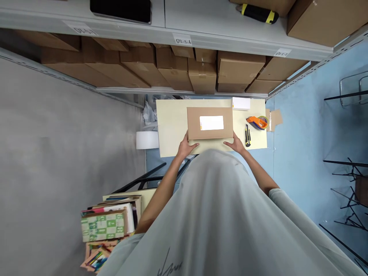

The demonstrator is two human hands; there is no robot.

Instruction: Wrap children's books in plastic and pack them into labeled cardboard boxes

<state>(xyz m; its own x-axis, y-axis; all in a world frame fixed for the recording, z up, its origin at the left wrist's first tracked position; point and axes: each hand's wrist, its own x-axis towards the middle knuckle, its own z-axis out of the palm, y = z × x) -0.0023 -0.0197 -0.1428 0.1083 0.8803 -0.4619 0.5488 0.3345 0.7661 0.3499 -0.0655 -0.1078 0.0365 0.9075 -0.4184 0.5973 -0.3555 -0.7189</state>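
Observation:
A closed brown cardboard box [209,132] with a white label [211,123] on top lies on a pale yellow table [169,126]. My left hand [186,146] grips the box's near left corner, fingers curled along its edge. My right hand [237,144] holds the near right corner in the same way. Both forearms reach out from under my pale shirt.
An orange tape dispenser [257,122], a black-and-yellow utility knife [247,135] and a white paper pad [241,103] lie on the table's right part. Shelves of cardboard boxes [172,67] stand beyond. A white roll [147,140] lies left; stacked books [107,224] sit near left; wire racks [349,184] stand right.

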